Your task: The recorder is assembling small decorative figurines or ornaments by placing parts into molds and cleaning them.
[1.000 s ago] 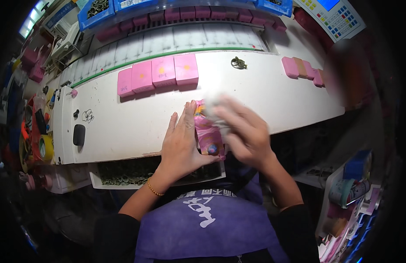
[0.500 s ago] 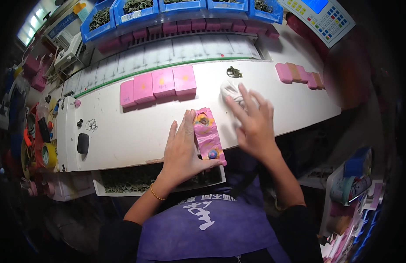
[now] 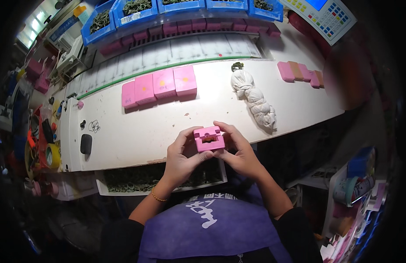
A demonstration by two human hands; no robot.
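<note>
From the head camera, I hold a small pink plastic block [image 3: 209, 138] between both hands, just off the near edge of the white workbench [image 3: 137, 131]. My left hand [image 3: 181, 158] wraps it from the left and below, thumb lying along its lower edge, fingers closed against its side. My right hand [image 3: 239, 151] grips it from the right, fingers curled over the top corner and thumb under it. Both hands are clamped on the block, which shows a dark recess in its upper face.

Ahead of my right hand and a little to the right, a twisted white cloth [image 3: 255, 98] lies on the bench, with a small dark metal piece [image 3: 237, 66] at its far end. Ahead of my left hand, well apart from it, four pink flat boxes [image 3: 161, 85] sit side by side in a row. Further right, beyond the cloth, a short row of pink and tan blocks [image 3: 301, 72] lies near the bench edge. Left of my left hand a black oblong pad [image 3: 86, 143] sits on the bench. Below my hands is an open tray of dark green parts [image 3: 132, 177]. Along the far side stand blue bins [image 3: 137, 11], and a keypad panel [image 3: 325, 15] at the far right.
</note>
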